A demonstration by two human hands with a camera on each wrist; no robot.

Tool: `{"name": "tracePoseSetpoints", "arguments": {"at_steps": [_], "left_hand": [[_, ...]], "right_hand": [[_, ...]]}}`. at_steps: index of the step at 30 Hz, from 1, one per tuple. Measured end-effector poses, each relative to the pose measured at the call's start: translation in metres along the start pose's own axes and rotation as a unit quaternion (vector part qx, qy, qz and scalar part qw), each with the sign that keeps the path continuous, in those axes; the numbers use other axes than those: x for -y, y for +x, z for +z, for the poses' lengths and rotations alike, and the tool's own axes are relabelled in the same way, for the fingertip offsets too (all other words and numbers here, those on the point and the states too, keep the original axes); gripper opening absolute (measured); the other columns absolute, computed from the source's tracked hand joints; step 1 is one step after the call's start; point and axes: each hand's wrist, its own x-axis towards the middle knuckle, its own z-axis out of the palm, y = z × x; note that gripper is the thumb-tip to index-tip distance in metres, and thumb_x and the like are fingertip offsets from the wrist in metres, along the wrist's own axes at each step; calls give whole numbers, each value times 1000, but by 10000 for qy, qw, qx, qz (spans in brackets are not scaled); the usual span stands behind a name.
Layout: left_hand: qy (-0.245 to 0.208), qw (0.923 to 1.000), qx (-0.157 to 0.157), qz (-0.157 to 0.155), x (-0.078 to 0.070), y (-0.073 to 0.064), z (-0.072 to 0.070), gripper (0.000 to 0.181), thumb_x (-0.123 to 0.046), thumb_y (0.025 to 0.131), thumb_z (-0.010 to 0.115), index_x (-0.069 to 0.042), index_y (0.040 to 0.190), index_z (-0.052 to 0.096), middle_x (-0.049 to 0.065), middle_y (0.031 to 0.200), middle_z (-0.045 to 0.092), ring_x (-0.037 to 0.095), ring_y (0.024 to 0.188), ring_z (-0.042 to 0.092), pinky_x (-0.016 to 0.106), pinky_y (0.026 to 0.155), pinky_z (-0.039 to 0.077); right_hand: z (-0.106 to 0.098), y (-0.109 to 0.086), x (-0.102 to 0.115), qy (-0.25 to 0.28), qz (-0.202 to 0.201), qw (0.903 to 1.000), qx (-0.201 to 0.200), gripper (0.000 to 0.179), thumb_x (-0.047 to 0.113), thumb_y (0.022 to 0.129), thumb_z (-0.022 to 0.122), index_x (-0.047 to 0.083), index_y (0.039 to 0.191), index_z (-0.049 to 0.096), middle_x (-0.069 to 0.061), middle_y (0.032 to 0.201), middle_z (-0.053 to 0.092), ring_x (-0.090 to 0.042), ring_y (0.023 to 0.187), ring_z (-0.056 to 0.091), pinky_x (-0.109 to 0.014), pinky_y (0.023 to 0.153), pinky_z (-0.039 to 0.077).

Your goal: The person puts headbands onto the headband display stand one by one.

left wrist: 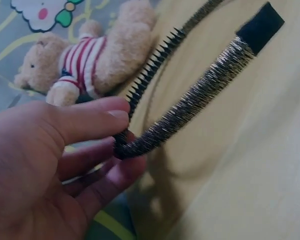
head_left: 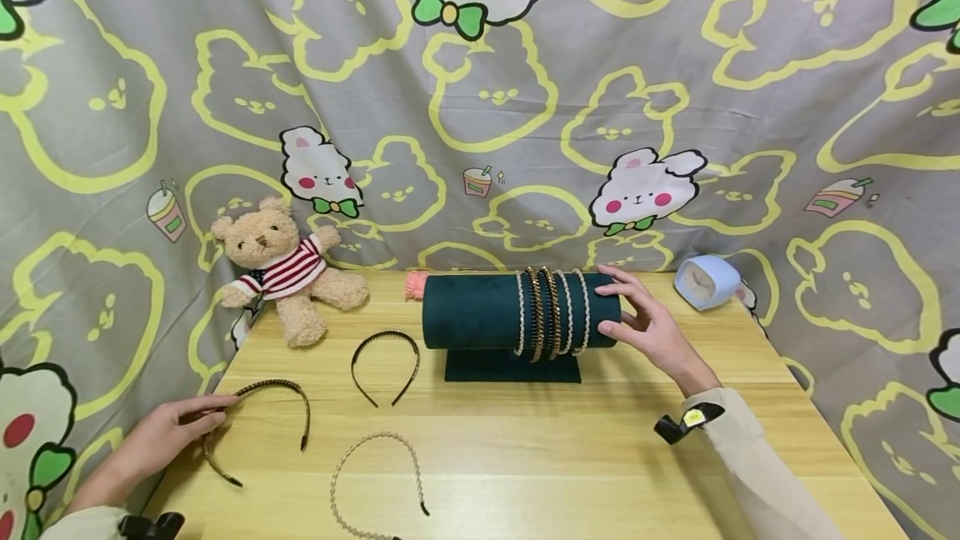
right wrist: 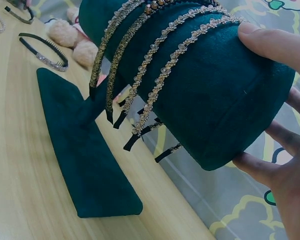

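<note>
My left hand [head_left: 167, 438] pinches a dark headband wrapped in gold thread [left wrist: 200, 91] between thumb and fingers. Black comb teeth line its inner side, and its two ends point away from the palm. At the other side, my right hand [head_left: 662, 336] holds the right end of a dark green velvet headband stand [head_left: 472, 311], thumb on the near face and fingers spread around the end. Several headbands [right wrist: 162, 75], some beaded and some gold and dark, hang side by side over the right half of its roll. The stand's flat base [right wrist: 90, 155] shows below.
A black toothed headband [head_left: 386, 333] and a clear beaded headband [head_left: 386, 434] lie on the wooden table [head_left: 510, 457]. Back left sits a teddy bear [head_left: 292, 273] in a striped shirt. A light blue box [head_left: 707, 282] stands back right, and something pink [head_left: 415, 285] shows behind the stand.
</note>
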Motion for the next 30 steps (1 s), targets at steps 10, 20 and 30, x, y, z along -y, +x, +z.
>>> {"name": "tracePoseSetpoints", "arguments": {"at_steps": [10, 20, 30], "left_hand": [[-1252, 9858, 849, -736, -2, -5, -16, 56, -30, 116, 55, 7, 157, 51, 16, 137, 71, 19, 86, 70, 35, 75, 59], [-1788, 9745, 1209, -623, 1, -11, -21, 54, -28, 114, 60, 7, 155, 54, -24, 121, 71, 17, 96, 77, 34, 81, 64], [-2223, 9645, 1096, -908, 1, -16, -22, 48, -35, 116, 55, -9, 157, 58, -42, 120, 60, -13, 106, 61, 44, 85, 67]], "right_hand": [[1, 0, -1, 19, -45, 10000, 34, 49, -12, 98, 70, -1, 146, 60, -11, 177, 31, -14, 160, 33, -20, 111, 51], [0, 0, -3, 36, -87, 10000, 20, 49, -13, 99, 69, -2, 145, 60, -13, 177, 30, -15, 159, 36, -20, 111, 52], [0, -1, -3, 59, -126, 9999, 40, 49, -14, 99, 69, -2, 146, 60, -13, 177, 30, -15, 158, 37, -21, 111, 52]]}}
